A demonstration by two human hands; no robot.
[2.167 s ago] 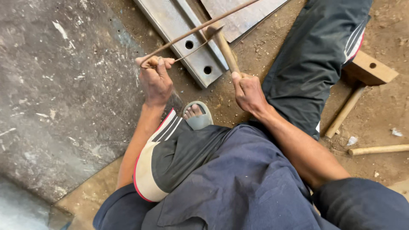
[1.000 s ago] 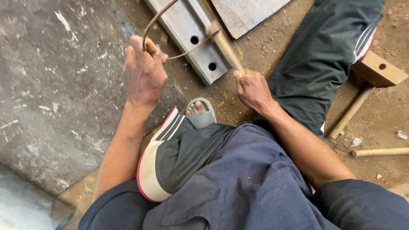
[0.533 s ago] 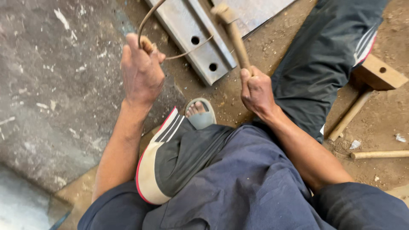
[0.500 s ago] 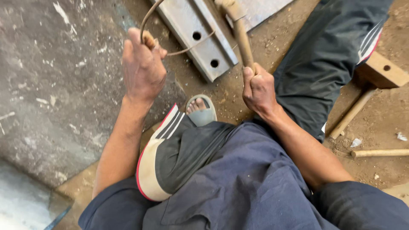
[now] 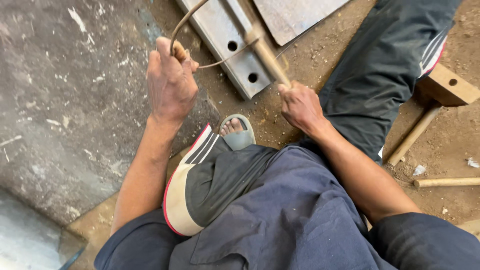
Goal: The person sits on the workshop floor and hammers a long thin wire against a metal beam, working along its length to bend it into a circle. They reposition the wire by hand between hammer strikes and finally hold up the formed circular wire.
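While the person sits cross-legged on the dirt floor, the left hand [image 5: 171, 80] is closed in a fist around a bent metal rod [image 5: 181, 27], which curves up and out of view at 12 o'clock. A thinner wire [image 5: 225, 57] runs from that fist across toward the hammer head. The right hand [image 5: 300, 106] is wrapped tight around the lower end of a wooden hammer handle [image 5: 270, 59], with the head resting over a grey steel channel [image 5: 225, 37] that has two holes in it. So both hands are gripping, no doubt there.

My read on the rod: it looks stiff but bendable, springy under load, probably light enough for one hand, and a bit rough or rusty so it shouldn't slip. Holding it close to the bend, like the fist does now, looks like the place with the most control. The wire seems far softer and would kink easily.

At 6 o'clock from the channel there's a grey sandal [image 5: 239, 134] with toes showing. Over at 3 o'clock lies a wooden mallet [image 5: 440, 92], with a loose stick [image 5: 445, 182] below it. A flat metal sheet [image 5: 295, 17] sits just beside the channel at the top.
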